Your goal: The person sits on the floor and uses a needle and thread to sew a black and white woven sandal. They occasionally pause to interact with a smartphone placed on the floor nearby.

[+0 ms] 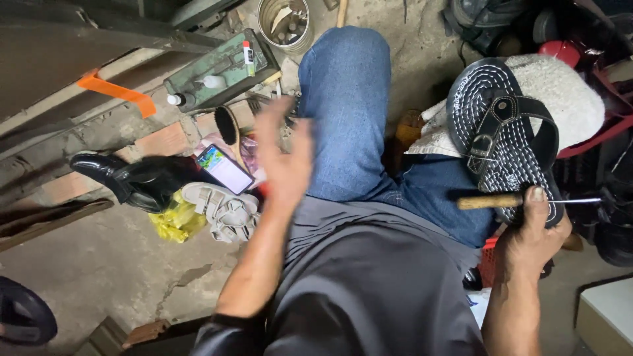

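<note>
Head view. Landmark for all positions: the black sandal [502, 135], sole side up with its dotted tread showing, lying on the person's right thigh and partly on a pale woolly pad [560, 92] behind it.

Right hand [533, 231]: at the near end of the sandal, fingers closed around a wooden-handled awl [521, 200]. The handle projects away from the sandal toward the knee; the thin metal shaft runs past the sandal's heel edge on the other side. The thumb is pressed on top of the tool. The same hand appears to steady the sandal's near edge, though the contact is partly hidden.

Left hand [282, 155]: well away from the sandal, beyond the left knee, raised, fingers spread and holding nothing. It is blurred by motion. It is above a phone [225, 169] with a lit screen lying on the floor.

Other items on the floor, all on the far side of the left knee from the sandal: a pale strapped sandal [224, 207], a black shoe [132, 179], a yellow bag [175, 221], a green box [221, 69] and a metal can [285, 21].

Judgement: the work in hand is a repair on the black sandal with the awl, now at a pause between stitches or piercings. The next move appears to call for the free left hand to return to the sandal and brace it before the point is set.
</note>
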